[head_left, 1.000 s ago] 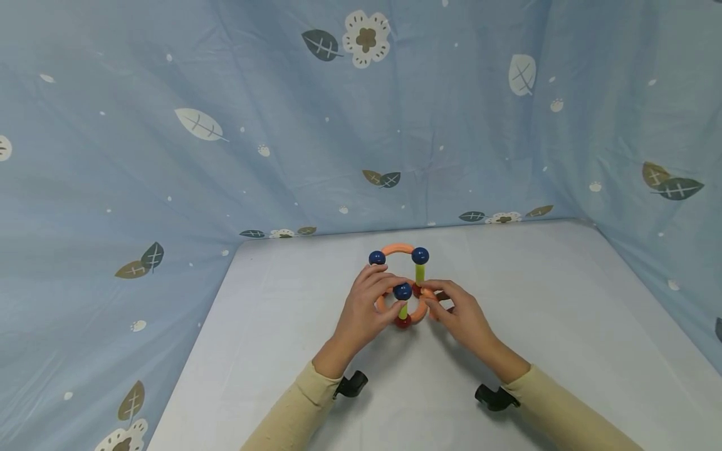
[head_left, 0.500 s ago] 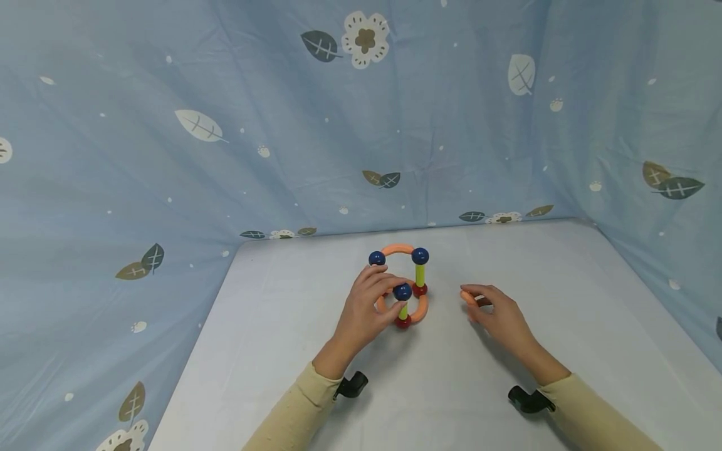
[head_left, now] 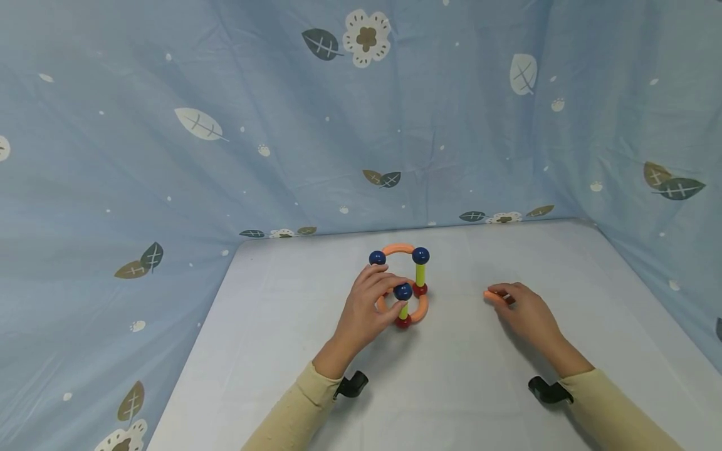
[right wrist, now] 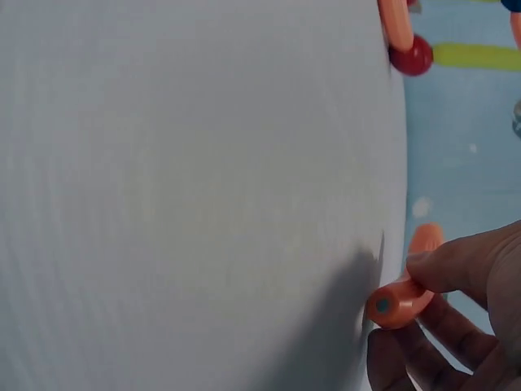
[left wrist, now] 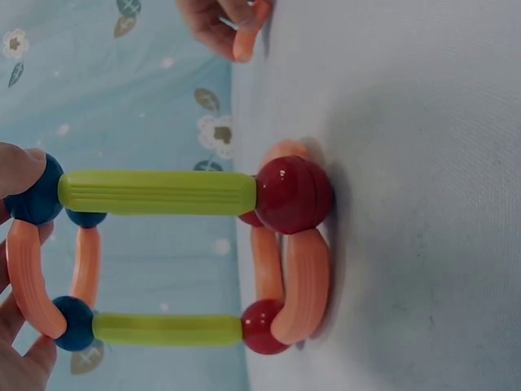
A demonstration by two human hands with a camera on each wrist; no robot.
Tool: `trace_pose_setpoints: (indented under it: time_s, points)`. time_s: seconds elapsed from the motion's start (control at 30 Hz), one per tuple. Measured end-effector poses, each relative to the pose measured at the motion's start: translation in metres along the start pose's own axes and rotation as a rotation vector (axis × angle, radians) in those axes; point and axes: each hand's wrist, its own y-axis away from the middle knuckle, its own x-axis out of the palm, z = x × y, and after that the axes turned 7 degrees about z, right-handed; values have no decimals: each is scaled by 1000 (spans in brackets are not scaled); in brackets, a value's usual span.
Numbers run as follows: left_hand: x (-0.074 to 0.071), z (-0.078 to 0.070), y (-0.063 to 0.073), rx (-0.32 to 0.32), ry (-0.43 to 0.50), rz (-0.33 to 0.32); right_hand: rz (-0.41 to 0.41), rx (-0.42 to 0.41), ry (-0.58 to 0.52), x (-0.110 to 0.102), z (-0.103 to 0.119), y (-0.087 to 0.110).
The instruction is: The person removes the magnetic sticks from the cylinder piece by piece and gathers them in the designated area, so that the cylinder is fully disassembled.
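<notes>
A frame of magnetic balls and rods stands mid-table. Red balls and curved orange rods make its base ring. Green rods rise to blue balls, and curved orange pieces join the balls at the top. My left hand grips the frame's upper side, its thumb on the near blue ball; this hand hides part of the frame in the head view. To the right, apart from the frame, my right hand pinches a loose curved orange rod low over the table, its grey magnetic end showing.
The table has a white cover. A blue printed cloth hangs behind it and along its sides. Black wrist mounts stick out beneath both sleeves.
My right hand has drawn away from the frame to the right, carrying the curved orange rod with it. The left hand and the frame have stayed in place.
</notes>
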Motion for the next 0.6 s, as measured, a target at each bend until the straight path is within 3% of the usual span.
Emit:
trace_pose_setpoints:
  time_s: [0.6]
  points:
    - [1, 2, 0, 8, 3, -4, 41, 61, 33, -7, -13, -2]
